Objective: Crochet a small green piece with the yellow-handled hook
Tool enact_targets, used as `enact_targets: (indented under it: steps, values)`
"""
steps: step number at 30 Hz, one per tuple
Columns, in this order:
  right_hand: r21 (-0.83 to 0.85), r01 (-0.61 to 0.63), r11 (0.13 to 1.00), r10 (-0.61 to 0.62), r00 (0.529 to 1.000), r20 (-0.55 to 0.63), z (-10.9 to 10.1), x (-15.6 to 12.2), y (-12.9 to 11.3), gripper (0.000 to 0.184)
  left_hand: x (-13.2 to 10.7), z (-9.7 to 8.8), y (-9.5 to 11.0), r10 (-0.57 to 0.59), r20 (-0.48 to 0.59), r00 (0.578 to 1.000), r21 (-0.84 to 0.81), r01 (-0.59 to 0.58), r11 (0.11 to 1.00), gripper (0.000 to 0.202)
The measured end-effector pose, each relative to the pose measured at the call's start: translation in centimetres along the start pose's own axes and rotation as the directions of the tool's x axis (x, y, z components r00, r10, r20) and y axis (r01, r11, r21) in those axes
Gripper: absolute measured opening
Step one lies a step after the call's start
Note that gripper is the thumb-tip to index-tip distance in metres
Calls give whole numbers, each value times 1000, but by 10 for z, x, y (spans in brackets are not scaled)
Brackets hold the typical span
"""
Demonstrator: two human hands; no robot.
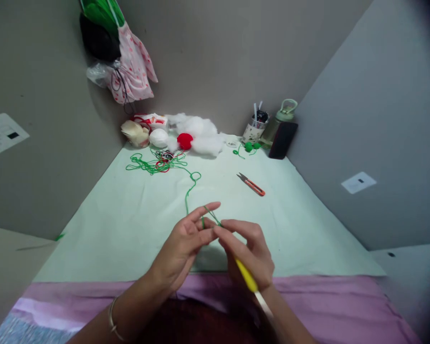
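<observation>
My left hand (181,246) has green yarn (187,200) looped round its fingers, the index finger stretched out with a strand across it. Its thumb and a fingertip pinch at the spot where the yarn meets my right hand (251,248). That right hand grips a crochet hook (246,276) by its yellow handle, whose pale end points down toward my forearm. The hook's tip is hidden between the fingertips. From my left hand the strand runs up to a loose green yarn tangle (148,165) on the pale green tablecloth (129,229).
Orange thread snips (251,184) lie beyond my right hand. At the back are white stuffing (200,131), a red ball (185,141), a white ball (159,138), small green pieces (249,146), a pen cup (253,131), a bottle (275,125) and a dark phone (283,140). Grey walls enclose the table.
</observation>
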State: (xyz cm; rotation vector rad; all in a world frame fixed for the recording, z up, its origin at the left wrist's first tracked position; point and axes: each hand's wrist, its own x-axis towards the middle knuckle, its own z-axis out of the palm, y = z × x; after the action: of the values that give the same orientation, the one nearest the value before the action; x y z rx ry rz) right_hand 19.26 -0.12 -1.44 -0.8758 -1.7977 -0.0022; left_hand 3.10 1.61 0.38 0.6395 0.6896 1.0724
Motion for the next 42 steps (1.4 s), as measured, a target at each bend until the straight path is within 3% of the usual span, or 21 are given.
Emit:
enact_targets:
  steps: [2,5,9,17,21,24,26,29,31,33,37,40,42]
  values:
    - [217,-165,962,177,984,-35,-1,3,0,31,1,-1,3,-71,20,997,-93,72,993,54]
    - [515,-330,791,396,918,-20,-1,11,0,24,1,-2,7,-15,0,1000,-55,15,998,52]
    - [620,-404,672,445,890,97,2,17,2,21,-1,-3,7,39,15,999,48,-40,998,46]
    - [532,-357,768,413,910,14,-3,10,-2,23,-1,-9,11,129,-3,992,244,-124,962,43]
    - [412,-265,872,284,959,15,-11,6,-5,28,-2,-12,10,173,3,985,383,-161,910,49]
    - [388,-245,888,255,966,26,-14,6,-4,27,-3,-13,9,152,17,988,328,-149,933,53]
    - [490,-312,814,348,937,20,-13,9,-2,22,-2,-12,10,104,47,993,254,-113,961,52]
    - [695,-416,586,512,856,80,-8,14,2,19,-1,-10,11,57,68,996,184,-69,981,46]
    - [749,-444,492,549,826,129,-4,16,3,19,-1,-9,11,50,52,997,153,-58,987,43]
    - [720,-448,530,524,841,138,0,15,3,17,0,-7,9,44,60,997,138,-52,989,43]
    - [559,-403,725,432,898,86,4,8,0,23,0,-2,3,64,58,996,178,-74,981,40]
    - [322,-283,903,296,955,11,4,2,-2,33,0,2,0,89,-21,996,173,-84,981,46]
    - [163,-179,970,183,983,-8,2,-1,-2,41,2,2,-1,20,-27,999,80,-17,997,50]
